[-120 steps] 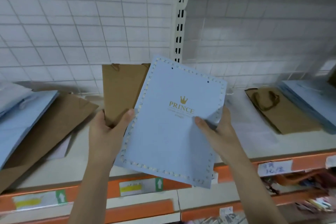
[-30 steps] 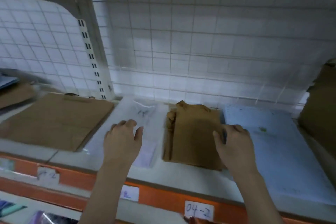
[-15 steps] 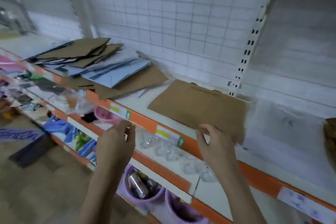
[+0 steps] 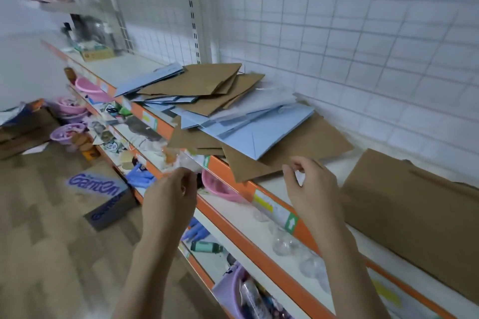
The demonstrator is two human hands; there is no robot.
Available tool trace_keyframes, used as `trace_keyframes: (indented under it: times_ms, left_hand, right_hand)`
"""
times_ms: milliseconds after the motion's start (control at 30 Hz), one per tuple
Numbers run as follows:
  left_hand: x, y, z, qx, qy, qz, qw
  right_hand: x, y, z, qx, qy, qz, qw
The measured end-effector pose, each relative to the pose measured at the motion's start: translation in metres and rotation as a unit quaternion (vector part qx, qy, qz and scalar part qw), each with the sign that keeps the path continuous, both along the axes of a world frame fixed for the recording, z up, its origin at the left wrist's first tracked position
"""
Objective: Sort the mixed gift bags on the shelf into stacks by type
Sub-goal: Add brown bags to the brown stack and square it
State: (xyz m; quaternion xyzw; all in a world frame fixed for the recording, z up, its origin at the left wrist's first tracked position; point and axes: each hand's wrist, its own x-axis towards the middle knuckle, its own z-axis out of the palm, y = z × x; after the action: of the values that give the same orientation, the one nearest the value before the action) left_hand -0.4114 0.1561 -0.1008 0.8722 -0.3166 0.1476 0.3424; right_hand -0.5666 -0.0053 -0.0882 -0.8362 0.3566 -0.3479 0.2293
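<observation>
brown kraft bags (image 4: 207, 83) and pale blue bags (image 4: 261, 129) mix on a white shelf (image 4: 124, 66) with an orange edge (image 4: 274, 207); pink bowls (image 4: 88, 85) below; white wire grid (image 4: 337, 33) behind.

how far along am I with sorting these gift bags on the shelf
Partly done. One brown bag stack already lies by itself at the right of the shelf. Nothing is in hand: your left hand and right hand hover empty before the mixed pile, where brown and blue bags still overlap and need sorting.
</observation>
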Motion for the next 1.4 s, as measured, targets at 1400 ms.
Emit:
trace_keyframes:
  times_ms: [1400]
  left_hand:
    - [0.618, -0.19, 0.05, 0.239, 0.222, -0.254, 0.91]
  right_hand:
    - [0.457, -0.035, 0.037, -0.005, 0.065, -0.212, 0.975]
